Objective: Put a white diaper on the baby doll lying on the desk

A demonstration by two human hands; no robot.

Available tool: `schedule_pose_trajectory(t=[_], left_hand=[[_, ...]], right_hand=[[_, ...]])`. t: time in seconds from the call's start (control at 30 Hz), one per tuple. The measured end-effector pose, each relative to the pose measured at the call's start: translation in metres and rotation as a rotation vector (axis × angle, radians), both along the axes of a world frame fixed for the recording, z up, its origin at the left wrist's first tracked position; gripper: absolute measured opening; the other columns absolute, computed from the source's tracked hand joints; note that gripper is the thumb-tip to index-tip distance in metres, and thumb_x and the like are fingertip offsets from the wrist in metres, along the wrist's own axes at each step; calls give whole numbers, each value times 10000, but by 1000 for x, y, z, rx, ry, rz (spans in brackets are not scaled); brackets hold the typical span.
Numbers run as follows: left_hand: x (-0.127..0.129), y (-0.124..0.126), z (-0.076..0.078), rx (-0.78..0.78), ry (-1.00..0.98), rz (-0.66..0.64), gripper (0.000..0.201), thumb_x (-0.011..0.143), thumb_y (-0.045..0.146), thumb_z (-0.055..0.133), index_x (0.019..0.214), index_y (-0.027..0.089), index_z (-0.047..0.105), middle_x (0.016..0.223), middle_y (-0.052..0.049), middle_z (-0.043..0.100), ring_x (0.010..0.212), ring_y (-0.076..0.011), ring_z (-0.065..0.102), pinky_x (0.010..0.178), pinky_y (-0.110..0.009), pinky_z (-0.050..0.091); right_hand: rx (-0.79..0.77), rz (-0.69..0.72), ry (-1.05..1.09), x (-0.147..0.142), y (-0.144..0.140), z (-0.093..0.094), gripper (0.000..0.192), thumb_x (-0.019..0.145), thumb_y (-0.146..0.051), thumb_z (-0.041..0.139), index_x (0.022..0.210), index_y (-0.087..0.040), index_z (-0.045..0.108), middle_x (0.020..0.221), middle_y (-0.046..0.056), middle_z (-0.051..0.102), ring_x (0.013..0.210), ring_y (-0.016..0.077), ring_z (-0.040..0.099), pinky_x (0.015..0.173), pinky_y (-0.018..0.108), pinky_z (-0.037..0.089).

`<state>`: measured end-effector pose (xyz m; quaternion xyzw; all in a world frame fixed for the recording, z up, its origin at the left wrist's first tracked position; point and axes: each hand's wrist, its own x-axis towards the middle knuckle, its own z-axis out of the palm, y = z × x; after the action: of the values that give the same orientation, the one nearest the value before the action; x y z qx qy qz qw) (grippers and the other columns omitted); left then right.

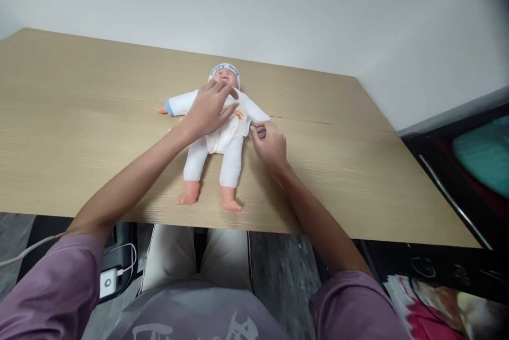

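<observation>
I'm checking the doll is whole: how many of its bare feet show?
2. One foot lies on the left, the other foot on the right, both at the near end of the doll, close to the table edge.

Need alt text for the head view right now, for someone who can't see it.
A baby doll in a white romper lies face-up on a light wooden table. The left hand rests on its chest; the right hand pinches the fabric at its side.

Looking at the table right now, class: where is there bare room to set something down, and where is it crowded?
Bare wood lies left of the doll, out to the table edge, and right of the right hand towards the far corner. The middle is crowded: the left hand rests on the doll's chest, the right hand at its side.
</observation>
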<state>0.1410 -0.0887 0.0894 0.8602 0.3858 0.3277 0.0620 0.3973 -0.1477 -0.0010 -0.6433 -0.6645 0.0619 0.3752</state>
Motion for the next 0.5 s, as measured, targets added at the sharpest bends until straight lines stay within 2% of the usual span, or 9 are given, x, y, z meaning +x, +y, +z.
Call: schedule_pose_trajectory(t=[0.1, 0.2, 0.33, 0.43, 0.5], left_hand=[[17, -9, -7, -41, 126, -74, 353, 1110, 470, 621, 1305, 210, 760, 1438, -167, 743, 1425, -420, 597, 1248, -604, 438], [22, -10, -16, -45, 167, -43, 477, 1052, 575, 705, 1348, 211, 786, 1499, -174, 728, 1445, -462, 564, 1232, -641, 425], [19, -9, -23, -42, 159, -22, 707, 920, 715, 839, 1436, 236, 776, 1571, -174, 687, 1480, -503, 521, 1241, -658, 391], [19, -9, -25, -50, 158, -18, 762, 873, 705, 892, 1458, 233, 767, 1590, -181, 665, 1500, -526, 504, 1254, -667, 368], [21, -10, -26, -59, 158, -14, 763, 856, 672, 916, 1459, 231, 763, 1596, -187, 654, 1510, -542, 494, 1258, -671, 360]], right_hand=[[-31, -52, -55, 5, -5, -14, 253, 1061, -464, 652, 1080, -222, 724, 1108, 156, 811, 1078, 335, 734, 1058, 500, 576], [-133, -116, 16, 8, 2, -20, 281, 1038, -516, 707, 1041, -235, 701, 1031, 124, 800, 1030, 322, 727, 1021, 482, 580], [-248, -162, 62, 11, 5, -18, 360, 948, -570, 829, 979, -246, 675, 957, 88, 781, 963, 314, 720, 956, 456, 566], [-304, -103, 99, 15, 2, -14, 387, 941, -594, 814, 844, -260, 644, 809, 32, 712, 826, 267, 664, 859, 401, 523], [-310, -15, 204, 19, 0, -9, 440, 960, -622, 756, 755, -263, 604, 714, -7, 623, 727, 219, 587, 776, 361, 475]])
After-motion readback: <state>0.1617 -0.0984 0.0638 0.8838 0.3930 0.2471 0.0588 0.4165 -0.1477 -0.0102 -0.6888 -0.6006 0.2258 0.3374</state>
